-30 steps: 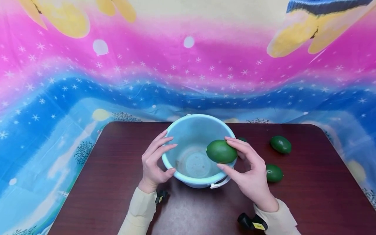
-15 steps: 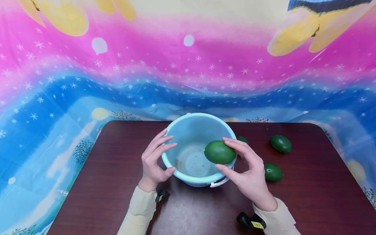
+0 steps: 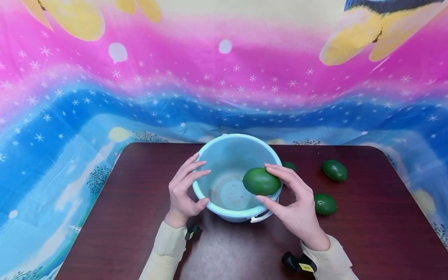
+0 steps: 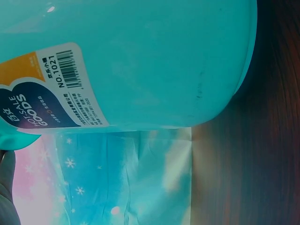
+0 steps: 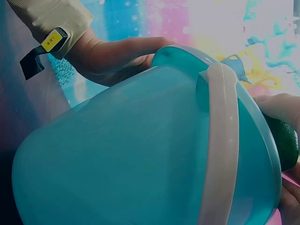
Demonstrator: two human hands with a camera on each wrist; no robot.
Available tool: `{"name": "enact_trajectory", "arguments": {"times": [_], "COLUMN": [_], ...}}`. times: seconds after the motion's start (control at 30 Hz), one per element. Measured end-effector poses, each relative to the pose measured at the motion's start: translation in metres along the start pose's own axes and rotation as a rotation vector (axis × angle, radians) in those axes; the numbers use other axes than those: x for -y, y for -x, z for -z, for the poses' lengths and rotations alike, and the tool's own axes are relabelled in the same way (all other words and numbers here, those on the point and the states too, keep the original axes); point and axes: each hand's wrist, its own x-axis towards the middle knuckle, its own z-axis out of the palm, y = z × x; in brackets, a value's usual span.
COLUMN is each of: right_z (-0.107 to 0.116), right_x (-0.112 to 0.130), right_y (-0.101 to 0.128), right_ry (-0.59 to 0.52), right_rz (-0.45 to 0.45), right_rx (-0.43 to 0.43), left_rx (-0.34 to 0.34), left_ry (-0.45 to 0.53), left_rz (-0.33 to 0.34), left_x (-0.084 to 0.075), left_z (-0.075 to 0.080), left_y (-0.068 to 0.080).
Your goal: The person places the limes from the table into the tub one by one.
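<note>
A pale blue bucket (image 3: 241, 214) stands on the table, its mouth tipped toward the head camera. My left hand (image 3: 185, 190) holds its left rim, with fingertips over the edge and the thumb at the front. At the right side of the opening, my right hand (image 3: 297, 202) pinches a dark green oval fruit (image 3: 261, 181) between thumb and fingers. The bucket's floor shows no fruit. In the left wrist view the bucket's label (image 4: 51, 89) is visible. The right wrist view shows part of the fruit (image 5: 283, 143) beyond the rim.
Two more green fruits, one farther back (image 3: 334, 170) and one nearer (image 3: 325, 204), lie right of the bucket on the dark table (image 3: 140, 217). Another fruit (image 3: 289, 166) is partly hidden behind my right hand. The bucket's white handle (image 3: 261, 217) hangs down. A printed cloth (image 3: 224, 85) hangs behind.
My right hand and the fruit have shifted slightly left over the bucket's opening, then stayed nearly still. My left hand keeps its place on the rim.
</note>
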Motion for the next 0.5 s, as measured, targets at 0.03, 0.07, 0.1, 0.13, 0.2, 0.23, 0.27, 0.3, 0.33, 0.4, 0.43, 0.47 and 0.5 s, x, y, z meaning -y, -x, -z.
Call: {"name": "enact_trajectory", "arguments": {"times": [0.03,0.07,0.1,0.13,0.2,0.23,0.27,0.3,0.33,0.4,0.43,0.47,0.5], "right_z": [0.0,0.0,0.0001,0.0,-0.0001,-0.0002,-0.0002,-0.0002,-0.0001,0.0,0.0001,0.0002,0.0002], "right_x": [-0.0001,-0.0001,-0.0002,-0.0003,-0.0006,-0.0007,-0.0007,-0.0007,-0.0007,-0.0006,-0.0005,-0.0003,-0.0002], "right_y": [-0.0001,-0.0001,-0.0001,0.0,0.0002,0.0003,0.0004,0.0005,0.0006,0.0004,0.0003,0.0001,-0.0001], "right_ry": [0.003,0.004,0.006,0.008,0.008,0.009,0.011,0.014,0.017,0.019,0.02,0.019,0.017], "right_rz": [-0.002,-0.005,-0.007,-0.009,-0.008,-0.008,-0.009,-0.01,-0.012,-0.013,-0.013,-0.011,-0.009], "right_rx": [0.001,0.002,0.003,0.004,0.004,0.004,0.004,0.004,0.004,0.005,0.005,0.005,0.005], "left_rx": [0.0,0.0,0.0,0.0,-0.001,-0.001,-0.002,-0.002,-0.002,-0.004,-0.004,-0.005,-0.005], "left_ry": [-0.001,-0.001,-0.001,-0.001,-0.002,-0.001,-0.002,-0.002,-0.003,-0.003,-0.004,-0.004,-0.003], "left_rz": [0.0,0.0,0.0,0.0,-0.002,-0.002,-0.004,-0.005,-0.006,-0.009,-0.01,-0.01,-0.011], "left_x": [0.0,-0.0001,-0.0001,-0.0002,-0.0004,-0.0005,-0.0007,-0.0008,-0.0008,-0.0008,-0.0007,-0.0006,-0.0006], "left_z": [0.0001,0.0003,0.0004,0.0004,0.0005,0.0005,0.0005,0.0005,0.0004,0.0003,0.0002,0.0001,0.0001], "left_y": [0.0001,0.0001,0.0001,0.0001,-0.0001,-0.0002,-0.0004,-0.0006,-0.0008,-0.0012,-0.0014,-0.0015,-0.0016]}}
